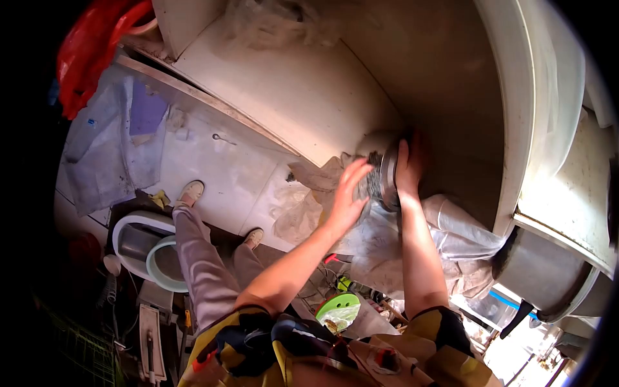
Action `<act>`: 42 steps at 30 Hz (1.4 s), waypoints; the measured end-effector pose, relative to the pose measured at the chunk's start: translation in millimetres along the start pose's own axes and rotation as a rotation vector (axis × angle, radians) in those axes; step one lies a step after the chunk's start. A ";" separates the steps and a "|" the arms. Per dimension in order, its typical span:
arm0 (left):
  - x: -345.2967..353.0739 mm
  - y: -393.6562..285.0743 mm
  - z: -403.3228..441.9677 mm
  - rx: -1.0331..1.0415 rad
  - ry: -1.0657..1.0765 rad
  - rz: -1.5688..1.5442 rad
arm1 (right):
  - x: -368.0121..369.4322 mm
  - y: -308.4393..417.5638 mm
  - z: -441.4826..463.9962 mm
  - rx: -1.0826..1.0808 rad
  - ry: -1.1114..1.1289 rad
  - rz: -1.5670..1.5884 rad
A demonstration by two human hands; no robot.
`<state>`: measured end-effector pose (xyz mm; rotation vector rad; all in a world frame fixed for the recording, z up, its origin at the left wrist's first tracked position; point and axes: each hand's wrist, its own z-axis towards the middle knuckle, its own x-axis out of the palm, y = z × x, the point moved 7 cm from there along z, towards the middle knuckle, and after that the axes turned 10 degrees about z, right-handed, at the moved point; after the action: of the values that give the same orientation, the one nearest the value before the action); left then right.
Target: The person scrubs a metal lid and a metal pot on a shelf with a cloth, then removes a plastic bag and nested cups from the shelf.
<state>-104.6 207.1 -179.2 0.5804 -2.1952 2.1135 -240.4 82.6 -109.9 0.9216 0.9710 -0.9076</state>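
A round metal vessel [388,177], looking like a pot tipped on its side, is at the front of the cabinet shelf. My right hand [409,169] grips its right side, thumb along the rim and the other fingers partly hidden in shadow. On the other side, my left hand [349,197] has its fingers stretched out and spread, close to the dark, ridged part of the vessel. Motion blurs that hand, and whether it touches the metal I cannot tell. Crumpled clear plastic [374,232] hangs below the vessel.
The pale cabinet shelf [271,97] holds crumpled plastic at its back. A spoon [224,138] lies on the tiled floor. Near my legs are a white basin [119,242] and a pale green bucket [151,264]. A large metal pot [538,277] stands at right.
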 end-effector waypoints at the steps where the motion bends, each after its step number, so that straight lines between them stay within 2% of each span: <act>1: -0.1 0.8 15.0 0.021 -0.013 0.050 | 0.3 6.9 -0.4 -0.059 0.032 -0.045; 3: -3.7 2.3 61.8 0.069 0.034 0.031 | 1.8 7.6 0.7 -0.063 0.027 -0.046; 6: 6.1 19.3 123.9 -0.134 0.227 0.016 | 2.5 9.2 -2.2 -0.033 0.047 -0.019; 7: 9.8 16.2 133.9 -0.200 0.324 -0.007 | 3.2 7.6 -0.9 -0.027 0.055 -0.018; 10: 21.0 19.7 132.6 -0.182 0.365 -0.137 | 2.5 8.8 1.9 -0.026 0.055 -0.020; 11: 22.6 23.6 118.3 -0.183 0.364 -0.136 | 2.7 10.4 0.9 -0.026 0.050 -0.019; 13: -2.6 7.3 69.1 -0.071 0.068 -0.004 | 3.0 14.4 2.9 -0.026 0.045 0.018; 15: -4.0 7.7 24.4 -0.011 -0.005 0.000 | 2.8 12.7 2.4 -0.030 0.060 0.046; 17: 6.0 18.8 -20.9 -0.042 -0.002 -0.007 | 4.1 10.9 3.4 -0.067 0.051 0.006; 19: 8.0 16.0 -22.3 -0.020 -0.009 -0.065 | 2.5 16.7 6.3 -0.088 0.055 0.036; 22: -1.9 13.7 36.2 -0.003 -0.021 -0.003 | 2.0 17.4 4.3 -0.102 0.052 0.040; 24: -3.5 8.7 89.4 -0.058 0.100 0.013 | 2.1 15.2 4.3 -0.102 0.035 0.023; 26: 24.6 37.1 141.3 -0.159 0.304 0.107 | 3.5 13.3 4.4 -0.090 0.040 0.012; 27: 28.2 35.7 159.8 -0.154 0.304 0.108 | 3.7 12.8 4.5 -0.092 0.036 0.012; 29: 39.3 35.0 175.2 -0.223 0.475 0.376 | 4.0 10.0 2.7 -0.094 0.042 -0.051; 30: 35.0 29.0 171.5 -0.224 0.476 0.375 | 3.9 8.6 2.9 -0.093 0.043 -0.052; 32: 25.3 4.7 147.0 -0.102 0.463 0.068 | 6.9 2.9 -1.3 -0.014 0.070 0.008; 34: 13.0 14.3 112.0 -0.042 0.184 0.074 | 5.6 10.6 1.2 -0.034 0.073 0.042; 35: 1.2 2.3 89.2 0.024 0.128 0.066 | 3.4 14.4 1.7 -0.060 0.087 0.063; 39: 3.6 21.0 -8.5 0.021 0.037 -0.042 | 2.5 18.4 2.0 -0.070 0.098 0.049; 42: 9.1 19.4 -10.6 -0.005 0.013 -0.034 | 1.6 17.1 0.8 -0.084 0.118 0.067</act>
<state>-121.1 215.2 -194.3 0.5972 -2.1672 2.0891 -224.0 87.2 -107.5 0.9384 1.0653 -0.7571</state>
